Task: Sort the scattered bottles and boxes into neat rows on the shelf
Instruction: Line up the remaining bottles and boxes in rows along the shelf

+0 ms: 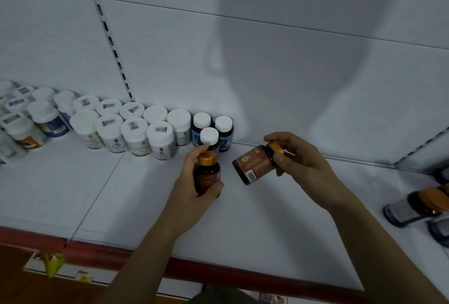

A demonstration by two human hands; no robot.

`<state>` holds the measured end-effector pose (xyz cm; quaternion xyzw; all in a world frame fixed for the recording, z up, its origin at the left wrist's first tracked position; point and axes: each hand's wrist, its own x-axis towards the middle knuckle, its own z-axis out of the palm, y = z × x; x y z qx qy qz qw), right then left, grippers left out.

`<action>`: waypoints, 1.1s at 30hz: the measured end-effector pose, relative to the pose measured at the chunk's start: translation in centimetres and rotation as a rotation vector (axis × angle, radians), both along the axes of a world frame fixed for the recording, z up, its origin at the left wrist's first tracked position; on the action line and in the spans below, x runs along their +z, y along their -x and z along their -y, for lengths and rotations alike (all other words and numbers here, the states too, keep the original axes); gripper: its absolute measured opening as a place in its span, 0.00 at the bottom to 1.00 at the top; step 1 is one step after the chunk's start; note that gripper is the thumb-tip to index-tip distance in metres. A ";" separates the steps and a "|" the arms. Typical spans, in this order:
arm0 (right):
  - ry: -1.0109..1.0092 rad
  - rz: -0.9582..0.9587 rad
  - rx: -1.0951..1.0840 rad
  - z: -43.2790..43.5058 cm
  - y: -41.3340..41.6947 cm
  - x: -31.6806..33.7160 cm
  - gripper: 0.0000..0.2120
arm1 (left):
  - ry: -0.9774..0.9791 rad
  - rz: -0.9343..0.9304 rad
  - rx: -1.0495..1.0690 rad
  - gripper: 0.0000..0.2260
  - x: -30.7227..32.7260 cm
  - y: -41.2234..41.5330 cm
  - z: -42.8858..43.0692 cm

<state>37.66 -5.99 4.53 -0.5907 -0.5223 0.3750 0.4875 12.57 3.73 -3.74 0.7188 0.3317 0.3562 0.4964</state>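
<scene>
My left hand grips an upright brown bottle with an orange cap, just in front of three blue-labelled bottles with white caps. My right hand holds a second brown orange-capped bottle by its cap end, tilted on its side above the white shelf. Two rows of white-capped jars stand along the back wall to the left.
The shelf has a red front edge. At the far right lie dark bottles, one with an orange cap. A slotted upright runs up the back panel. More white jars crowd the far left.
</scene>
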 end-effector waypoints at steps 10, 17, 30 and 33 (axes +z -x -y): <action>-0.017 0.069 0.107 -0.6 -0.3 0.6 0.04 | 0.060 -0.050 0.003 0.36 0.0 0.0 0.4; -0.015 0.390 0.019 -4.3 -1.2 1.8 0.18 | 0.078 -0.064 0.001 0.27 0.0 0.2 0.5; -0.155 0.861 -0.125 -8.4 0.7 0.0 0.21 | 0.051 -0.090 -0.024 0.24 0.2 0.1 0.5; -0.132 0.935 -0.114 -8.5 0.8 -0.6 0.21 | 0.047 -0.089 -0.028 0.24 0.3 0.1 0.5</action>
